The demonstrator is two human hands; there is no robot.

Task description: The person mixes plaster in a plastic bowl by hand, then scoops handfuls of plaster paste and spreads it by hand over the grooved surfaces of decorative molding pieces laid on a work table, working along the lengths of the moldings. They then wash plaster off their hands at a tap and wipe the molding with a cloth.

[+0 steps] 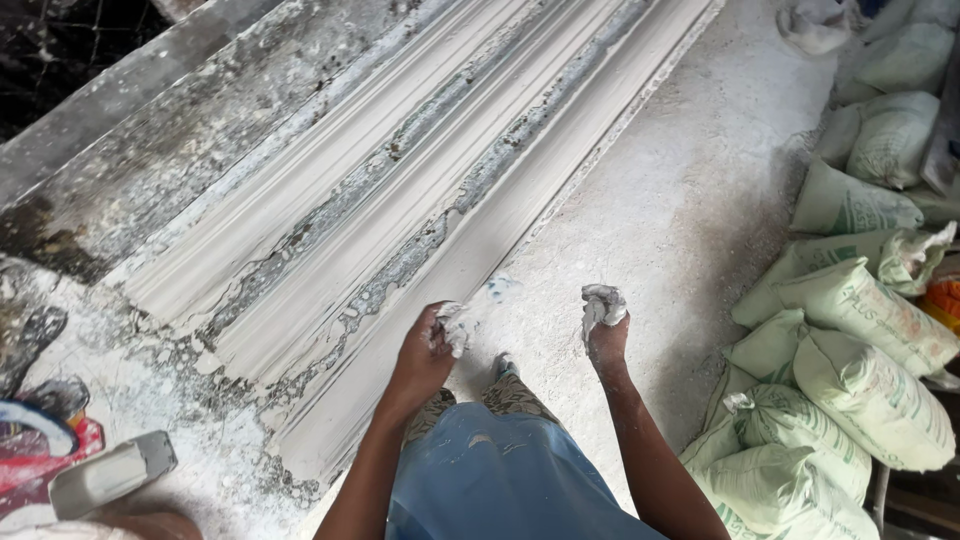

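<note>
1. A lump of wet white plaster is clenched in the left hand (425, 350), low in the centre of the frame, just beside the near edge of the long ribbed plaster moulding (400, 200) that runs from the lower left to the upper centre.
2. A second lump of plaster (602, 302) is gripped in the right hand (605, 335), whose fingers are closed around it; this hand is held over the dusty floor (680, 200), apart from the moulding.
3. The moulding lies on a plaster-crusted table (150, 170); its grooves are seen to be patchy and grey in places, with crumbled fragments at its near end.
4. Risk: the lumps are judged likely to stiffen in the hands, so that they would smear unevenly or tear the surface if pressed on late.
5. Risk: the sharp ribs could be dented or chipped by a heavy press of the left hand near the edge.
6. Risk: drips from either hand could fall on the floor, where footing beside the person's foot (503, 366) could become slippery.
7. Pale green sacks (860, 350) are stacked at the right of the frame, close behind the right arm; a backward step could be blocked by them.
8. A grey trowel-like tool (110, 475) lies at the lower left, well apart from both hands.
</note>
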